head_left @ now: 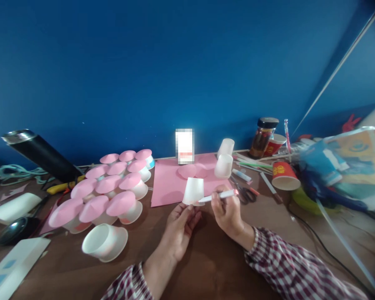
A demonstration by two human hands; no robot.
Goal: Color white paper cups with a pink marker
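My left hand (178,228) holds a white paper cup (193,191) upside down by its rim, above the brown table (206,266). My right hand (228,213) grips a white pen (220,196) with a red end, its tip touching the cup's lower edge. Behind the cup lies a pink paper sheet (168,183) with pink cut circles (189,171) on it. Two more white cups (224,166) stand stacked at the sheet's far right corner.
Several cups topped with pink cones (112,189) cluster at the left, with a trimmed white cup (104,242) on its side in front. Scissors (245,193), a red cup (283,176), a jar (263,137), pens and cluttered bags (340,166) fill the right. A black flask (40,154) leans at far left.
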